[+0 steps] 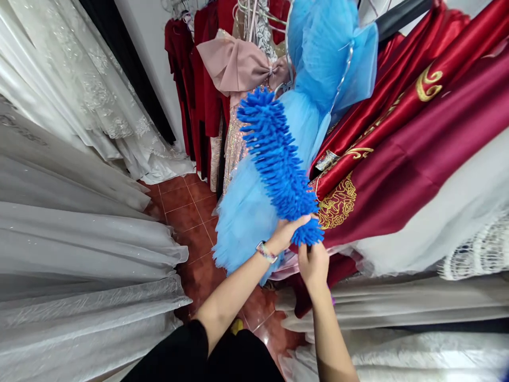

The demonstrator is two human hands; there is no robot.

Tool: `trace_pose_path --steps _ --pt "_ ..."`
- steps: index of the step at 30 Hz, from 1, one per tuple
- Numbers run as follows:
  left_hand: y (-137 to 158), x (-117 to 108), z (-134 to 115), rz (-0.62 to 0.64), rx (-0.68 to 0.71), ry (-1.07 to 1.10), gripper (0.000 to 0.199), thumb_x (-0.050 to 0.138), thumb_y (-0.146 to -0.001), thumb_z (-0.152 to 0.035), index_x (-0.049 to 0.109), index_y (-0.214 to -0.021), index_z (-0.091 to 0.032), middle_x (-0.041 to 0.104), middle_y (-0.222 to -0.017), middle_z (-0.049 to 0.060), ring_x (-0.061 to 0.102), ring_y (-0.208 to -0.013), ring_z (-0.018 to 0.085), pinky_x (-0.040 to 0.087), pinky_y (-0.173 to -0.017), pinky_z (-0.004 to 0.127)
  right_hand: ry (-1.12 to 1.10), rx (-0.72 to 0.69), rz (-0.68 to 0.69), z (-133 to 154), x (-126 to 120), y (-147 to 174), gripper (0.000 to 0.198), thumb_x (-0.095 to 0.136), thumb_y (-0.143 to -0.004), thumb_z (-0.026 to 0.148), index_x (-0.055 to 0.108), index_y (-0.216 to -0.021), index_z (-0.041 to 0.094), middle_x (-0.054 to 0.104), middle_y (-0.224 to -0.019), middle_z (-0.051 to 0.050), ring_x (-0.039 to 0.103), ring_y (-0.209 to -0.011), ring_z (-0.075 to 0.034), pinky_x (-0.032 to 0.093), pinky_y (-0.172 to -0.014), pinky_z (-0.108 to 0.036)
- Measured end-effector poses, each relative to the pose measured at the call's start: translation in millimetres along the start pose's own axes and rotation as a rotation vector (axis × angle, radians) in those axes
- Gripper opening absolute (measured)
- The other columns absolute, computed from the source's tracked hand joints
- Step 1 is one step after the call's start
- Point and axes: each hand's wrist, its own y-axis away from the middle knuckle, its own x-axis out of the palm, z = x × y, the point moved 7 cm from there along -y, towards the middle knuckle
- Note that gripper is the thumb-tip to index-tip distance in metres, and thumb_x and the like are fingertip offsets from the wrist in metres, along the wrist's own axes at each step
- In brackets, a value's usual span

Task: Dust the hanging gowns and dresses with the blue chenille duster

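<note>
A fluffy blue microfiber duster [274, 154] points up and away from me in the middle of the view. My left hand [285, 233], with a beaded bracelet and a watch-like band at the wrist, is wrapped around the duster's lower part. Just below it, my right hand [314, 263] is closed on the duster's bottom end, where a bit of dark handle shows. Behind the duster hangs a light blue tulle dress [246, 212]. Close by on the right is a dark red satin garment [397, 175] with gold embroidery.
White gowns [79, 254] hang along the left. A pink dress with a large bow [238, 63] and dark red dresses [181, 69] hang at the back. More white fabric [397, 302] lies lower right. A narrow strip of red tile floor [194, 212] runs between the racks.
</note>
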Motion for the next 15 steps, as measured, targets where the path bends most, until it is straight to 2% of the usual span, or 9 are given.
trace_pose_path --steps 2,3,5,7,10,13,15 --pt "-13.8 12.6 12.9 -0.021 -0.011 0.057 0.042 0.091 -0.074 -0.049 0.081 -0.095 -0.014 0.083 -0.101 0.012 0.075 -0.086 0.023 0.061 -0.093 0.042 0.148 0.059 -0.02 -15.1 -3.2 -5.9 0.04 0.047 -0.108 0.039 0.073 -0.124 0.013 0.08 -0.115 -0.02 0.077 -0.095 -0.03 0.058 -0.077 -0.036" --pt "-16.6 10.5 23.2 -0.064 -0.023 0.089 0.04 0.09 -0.075 -0.047 0.08 -0.096 -0.014 0.082 -0.099 0.012 0.074 -0.084 0.022 0.06 -0.09 0.041 0.204 0.084 0.009 -22.5 0.0 -3.8 0.04 0.047 -0.108 0.039 0.072 -0.124 0.013 0.08 -0.116 -0.021 0.077 -0.094 -0.029 0.056 -0.075 -0.034" --pt "-14.4 -7.6 49.8 -0.172 -0.055 0.148 0.034 0.088 -0.076 -0.042 0.079 -0.095 -0.016 0.081 -0.095 0.01 0.072 -0.081 0.02 0.058 -0.086 0.037 0.257 0.117 0.12 -36.3 15.2 10.7 0.038 0.045 -0.109 0.036 0.071 -0.126 0.013 0.079 -0.118 -0.02 0.077 -0.093 -0.027 0.054 -0.073 -0.032" --pt "-4.3 -38.1 82.9 -0.257 -0.106 0.181 0.031 0.088 -0.073 -0.038 0.077 -0.092 -0.016 0.08 -0.089 0.008 0.069 -0.076 0.019 0.056 -0.08 0.034 0.251 0.151 0.259 -49.7 38.5 37.7 0.038 0.044 -0.11 0.031 0.07 -0.131 0.013 0.079 -0.121 -0.02 0.078 -0.093 -0.025 0.055 -0.073 -0.03" --pt "20.9 -93.4 134.8 -0.359 -0.195 0.156 0.036 0.092 -0.066 -0.041 0.076 -0.088 -0.017 0.078 -0.082 0.005 0.068 -0.07 0.018 0.055 -0.074 0.031 0.182 0.238 0.432 -69.3 78.1 92.7 0.039 0.042 -0.109 0.025 0.068 -0.136 0.013 0.081 -0.113 -0.018 0.08 -0.094 -0.025 0.058 -0.078 -0.03" --pt "52.2 -142.7 171.6 -0.451 -0.235 0.079 0.04 0.093 -0.065 -0.045 0.076 -0.088 -0.017 0.078 -0.082 0.005 0.069 -0.071 0.018 0.055 -0.074 0.031 0.098 0.307 0.506 -81.4 111.8 147.5 0.044 0.04 -0.108 0.023 0.066 -0.142 0.013 0.082 -0.119 -0.019 0.082 -0.102 -0.026 0.062 -0.085 -0.033" --pt "72.5 -165.7 183.6 -0.472 -0.247 0.039 0.039 0.094 -0.065 -0.046 0.076 -0.086 -0.017 0.078 -0.082 0.006 0.07 -0.073 0.019 0.055 -0.076 0.031 0.057 0.341 0.513 -82.8 128.3 177.1 0.047 0.038 -0.109 0.023 0.064 -0.147 0.015 0.079 -0.131 -0.021 0.082 -0.11 -0.027 0.063 -0.091 -0.035"
